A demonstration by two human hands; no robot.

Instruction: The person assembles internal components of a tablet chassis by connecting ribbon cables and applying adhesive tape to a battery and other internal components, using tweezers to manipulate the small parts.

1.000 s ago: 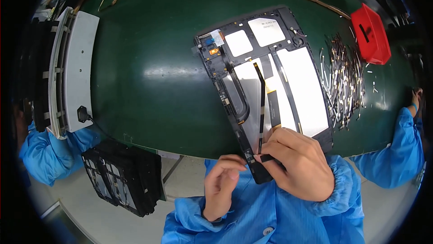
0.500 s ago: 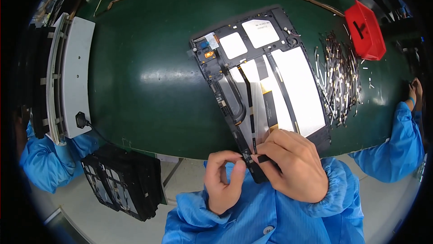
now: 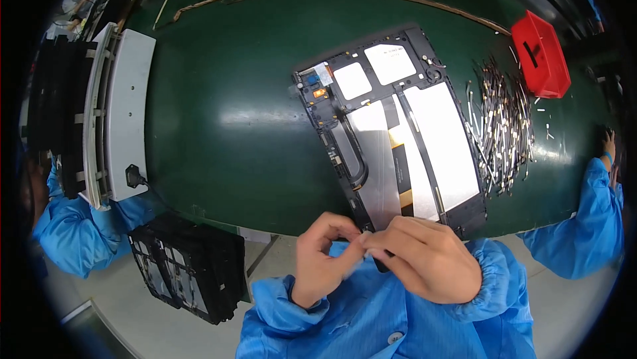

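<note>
On the dark green workbench (image 3: 219, 120), the left hand (image 3: 322, 263) and right hand (image 3: 424, 263) meet at the near edge, fingertips pinched on a small pale tab at the tablet back frame's (image 3: 391, 127) lower corner. Doing this well probably means a firm, low pinch and steady frame. Beyond lie loose metal strips (image 3: 504, 123) and a red bin (image 3: 541, 54).

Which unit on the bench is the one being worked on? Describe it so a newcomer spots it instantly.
On the dark green table, look to the near edge, just above the person's two hands. The black tablet frame lies there slanted, with silver and white panels inside and a dark strip down its middle. Unlike the red bin and the scattered metal strips to its right, it is large, flat and rectangular.
</note>
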